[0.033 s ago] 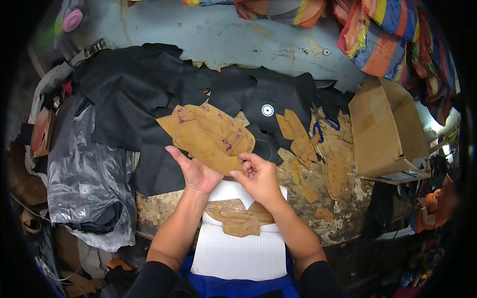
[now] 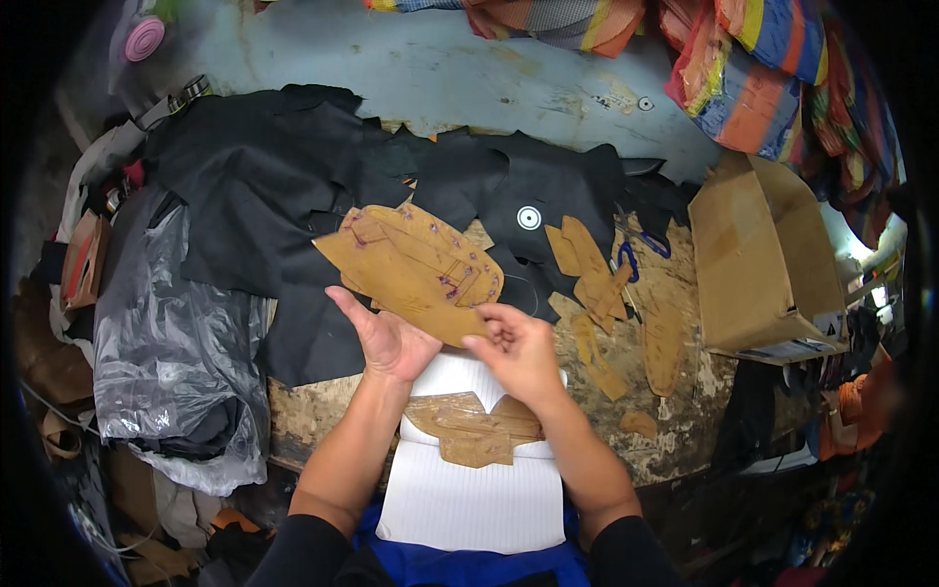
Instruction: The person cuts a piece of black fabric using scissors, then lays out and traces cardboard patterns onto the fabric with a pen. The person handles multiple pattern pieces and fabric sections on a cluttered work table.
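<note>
My right hand (image 2: 520,354) pinches the lower right edge of a brown cardboard pattern (image 2: 391,284), raised over the work surface. Purple ink marks and lines run over a rounded piece lying against or behind its pointed front piece. My left hand (image 2: 396,344) is palm up below the pattern, its thumb stretched out to the side; the cardboard hides its other fingers. Under my hands, an open lined notebook (image 2: 469,509) lies in front of me. Across its pages rests another brown pattern piece (image 2: 469,430) with a shiny surface.
Black leather sheets (image 2: 254,186) cover the back of the worn wooden table (image 2: 323,416). A roll of tape (image 2: 529,218) sits on them. Right of it lie blue-handled scissors (image 2: 628,262) and loose pattern pieces (image 2: 662,347). A cardboard box (image 2: 753,254) stands right; a plastic-wrapped bundle (image 2: 176,362) lies left.
The pattern's pointed left end has shifted slightly right, and my right hand has moved a little to the right with it. My left hand has stayed nearly still.
</note>
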### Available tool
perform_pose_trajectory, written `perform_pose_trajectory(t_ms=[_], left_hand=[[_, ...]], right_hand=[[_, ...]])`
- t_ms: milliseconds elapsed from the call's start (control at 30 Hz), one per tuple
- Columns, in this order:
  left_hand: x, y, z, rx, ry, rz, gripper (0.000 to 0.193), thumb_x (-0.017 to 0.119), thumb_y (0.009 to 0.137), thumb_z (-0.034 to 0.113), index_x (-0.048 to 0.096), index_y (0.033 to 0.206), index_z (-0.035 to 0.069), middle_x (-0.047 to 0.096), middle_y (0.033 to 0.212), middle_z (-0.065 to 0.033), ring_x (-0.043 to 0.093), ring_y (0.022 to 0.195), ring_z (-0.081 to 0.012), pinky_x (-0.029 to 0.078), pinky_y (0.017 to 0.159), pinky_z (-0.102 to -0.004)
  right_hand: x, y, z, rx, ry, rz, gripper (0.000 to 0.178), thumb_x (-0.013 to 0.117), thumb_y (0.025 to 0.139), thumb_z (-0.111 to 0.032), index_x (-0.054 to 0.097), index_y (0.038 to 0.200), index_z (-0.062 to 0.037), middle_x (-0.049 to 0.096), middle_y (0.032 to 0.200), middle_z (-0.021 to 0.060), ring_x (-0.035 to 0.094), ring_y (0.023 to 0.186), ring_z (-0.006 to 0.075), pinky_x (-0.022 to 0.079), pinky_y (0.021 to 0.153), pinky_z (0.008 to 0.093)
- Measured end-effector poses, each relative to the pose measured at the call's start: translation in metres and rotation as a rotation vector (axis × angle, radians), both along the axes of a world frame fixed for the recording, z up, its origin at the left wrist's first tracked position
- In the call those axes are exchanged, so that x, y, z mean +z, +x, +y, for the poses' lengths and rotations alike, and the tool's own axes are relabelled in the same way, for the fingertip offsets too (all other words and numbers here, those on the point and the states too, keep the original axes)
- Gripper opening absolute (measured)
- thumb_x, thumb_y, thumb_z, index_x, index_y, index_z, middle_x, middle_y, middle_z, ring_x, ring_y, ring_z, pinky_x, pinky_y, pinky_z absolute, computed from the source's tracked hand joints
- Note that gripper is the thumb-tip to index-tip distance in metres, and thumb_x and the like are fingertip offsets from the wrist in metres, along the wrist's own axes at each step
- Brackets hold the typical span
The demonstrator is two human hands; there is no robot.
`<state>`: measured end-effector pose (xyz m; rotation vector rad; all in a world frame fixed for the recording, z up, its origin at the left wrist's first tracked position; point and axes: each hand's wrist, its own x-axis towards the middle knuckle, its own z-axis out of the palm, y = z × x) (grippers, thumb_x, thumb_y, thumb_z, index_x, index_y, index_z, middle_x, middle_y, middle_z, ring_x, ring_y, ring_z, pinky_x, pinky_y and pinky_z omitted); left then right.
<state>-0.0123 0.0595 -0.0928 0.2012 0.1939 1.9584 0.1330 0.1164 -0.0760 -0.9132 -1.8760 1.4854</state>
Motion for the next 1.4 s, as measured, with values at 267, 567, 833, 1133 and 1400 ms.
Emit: perform_pose_trajectory(t_ms=[267, 567, 833, 1133, 1400], left_hand=[[0.002, -0.011, 0.002, -0.049, -0.023, 0.081, 0.114, 0.05, 0.054, 0.087, 0.022, 0.143, 0.023, 0.024, 0.146, -0.0077, 0.026, 0.131, -0.0367, 0.025, 0.096, -0.0679], [0.005, -0.014, 0.003, -0.06, -0.012, 0.049, 0.122, 0.049, 0.048, 0.09, 0.011, 0.145, 0.025, 0.013, 0.149, -0.0139, 0.014, 0.135, -0.0431, 0.019, 0.095, -0.073], [0.007, 0.0, 0.002, -0.182, 0.018, 0.101, 0.114, 0.05, 0.055, 0.086, 0.015, 0.144, 0.025, 0.017, 0.148, -0.0127, 0.017, 0.135, -0.0405, 0.02, 0.098, -0.0693], [0.001, 0.0, 0.006, -0.186, 0.097, -0.084, 0.111, 0.051, 0.058, 0.084, 0.019, 0.143, 0.021, 0.023, 0.147, -0.01, 0.024, 0.133, -0.0371, 0.022, 0.102, -0.064], [0.005, -0.007, 0.004, -0.095, 0.016, 0.087, 0.111, 0.05, 0.06, 0.083, 0.014, 0.144, 0.02, 0.018, 0.148, -0.0149, 0.021, 0.133, -0.0428, 0.024, 0.095, -0.0715]], right_hand=[[0.008, 0.115, 0.015, 0.165, -0.385, 0.268, 0.024, 0.065, 0.075, 0.01, 0.058, 0.098, 0.0097, 0.064, 0.08, 0.0136, 0.064, 0.067, 0.0176, 0.055, 0.06, 0.0275], [0.01, 0.143, -0.018, 0.182, 0.011, -0.389, 0.027, 0.078, 0.065, -0.003, 0.065, 0.086, 0.0049, 0.065, 0.078, 0.0083, 0.059, 0.064, 0.0109, 0.047, 0.058, 0.0231], [0.036, 0.013, 0.012, -0.116, 0.736, -0.018, 0.05, 0.082, 0.058, -0.017, 0.062, 0.099, 0.0039, 0.058, 0.091, 0.0109, 0.057, 0.076, 0.0197, 0.048, 0.066, 0.0292], [0.034, 0.016, 0.027, 0.02, -0.114, 0.285, 0.017, 0.07, 0.075, -0.001, 0.057, 0.083, 0.0026, 0.062, 0.083, 0.0058, 0.059, 0.07, 0.011, 0.048, 0.064, 0.0225], [0.019, 0.118, -0.009, 0.334, -0.328, 0.114, 0.013, 0.068, 0.076, 0.005, 0.059, 0.085, 0.0031, 0.062, 0.081, 0.0037, 0.059, 0.073, 0.0086, 0.047, 0.067, 0.0208]])
